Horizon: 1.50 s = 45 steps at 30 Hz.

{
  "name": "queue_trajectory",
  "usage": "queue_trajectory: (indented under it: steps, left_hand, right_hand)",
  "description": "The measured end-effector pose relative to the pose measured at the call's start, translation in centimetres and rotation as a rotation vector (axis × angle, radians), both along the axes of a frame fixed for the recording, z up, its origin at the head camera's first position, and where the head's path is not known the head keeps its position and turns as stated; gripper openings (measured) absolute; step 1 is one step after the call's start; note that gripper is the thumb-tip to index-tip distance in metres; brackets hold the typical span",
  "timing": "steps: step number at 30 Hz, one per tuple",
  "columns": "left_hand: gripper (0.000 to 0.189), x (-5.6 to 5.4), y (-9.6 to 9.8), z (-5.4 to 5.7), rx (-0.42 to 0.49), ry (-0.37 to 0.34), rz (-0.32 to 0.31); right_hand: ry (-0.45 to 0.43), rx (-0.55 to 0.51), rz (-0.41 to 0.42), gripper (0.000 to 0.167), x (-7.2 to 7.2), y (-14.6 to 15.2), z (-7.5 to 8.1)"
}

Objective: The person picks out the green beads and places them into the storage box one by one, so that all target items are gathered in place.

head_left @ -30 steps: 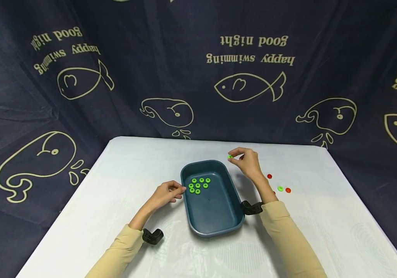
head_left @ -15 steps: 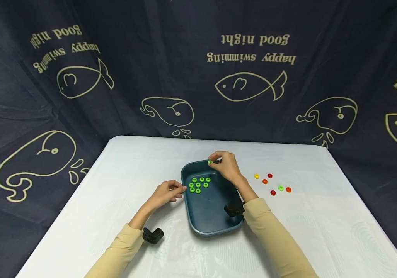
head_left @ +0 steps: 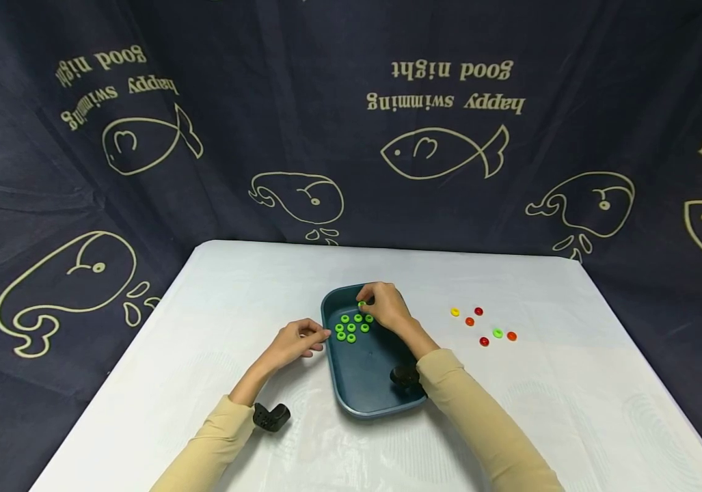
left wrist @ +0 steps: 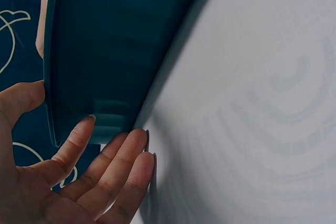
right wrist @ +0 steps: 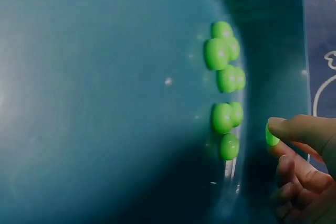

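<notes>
A dark teal plastic tub (head_left: 369, 383) holds several small green rings (head_left: 351, 328), grouped toward its far left part. Inside the far end of the tub, above those rings, my right hand (head_left: 385, 305) pinches another green ring (right wrist: 272, 135) between thumb and finger. At the tub's left side, my left hand (head_left: 292, 343) holds the rim. The left wrist view has its thumb (left wrist: 29, 97) at the rim and its other fingers against or beside the outer wall; the tub's inside is hidden there.
Right of the tub on the white table (head_left: 572, 410) lie a yellow ring (head_left: 454, 312), a loose green ring (head_left: 497, 333) and several red and orange ones (head_left: 484, 342). A dark cloth (head_left: 351, 123) with fish drawings hangs behind the table.
Carrying the green ring, my right hand has moved left from beyond the tub's far right corner, then down into the tub. The left hand has stayed at the rim.
</notes>
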<state>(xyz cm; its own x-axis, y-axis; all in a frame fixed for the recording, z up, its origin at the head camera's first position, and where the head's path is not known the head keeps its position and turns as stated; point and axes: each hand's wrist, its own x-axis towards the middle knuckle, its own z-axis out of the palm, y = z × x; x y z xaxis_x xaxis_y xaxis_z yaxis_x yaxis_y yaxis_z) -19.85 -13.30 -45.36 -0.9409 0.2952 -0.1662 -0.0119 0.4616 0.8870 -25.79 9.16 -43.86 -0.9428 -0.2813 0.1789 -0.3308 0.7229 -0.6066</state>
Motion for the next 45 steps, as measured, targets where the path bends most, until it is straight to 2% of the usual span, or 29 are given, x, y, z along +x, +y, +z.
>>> queue_trajectory:
  steps: [4, 10, 25, 33, 45]
  left_hand:
    - [0.04, 0.0, 0.0, 0.0, 0.001, 0.001, 0.0]
    - [0.039, 0.2, 0.0, 0.2, 0.005, 0.004, -0.007]
    - [0.037, 0.3, 0.1, 0.0, -0.003, -0.005, 0.03]
    - [0.038, 0.3, 0.2, 0.0, 0.006, -0.002, 0.015]
    - [0.038, 0.2, 0.0, 0.2, 0.012, -0.006, 0.003]
  right_hand:
    - [-0.017, 0.047, -0.006, 0.013, 0.0, -0.2, -0.2]
    - [0.002, 0.128, -0.012, 0.012, -0.1, -0.4, -1.0]
    - [-0.027, 0.184, -0.002, 0.015, 0.2, -0.4, -1.3]
    - [0.017, 0.138, 0.013, 0.012, 0.5, 0.0, -0.2]
    - [0.07, -0.005, 0.028, 0.016, 0.3, 1.0, 2.0]
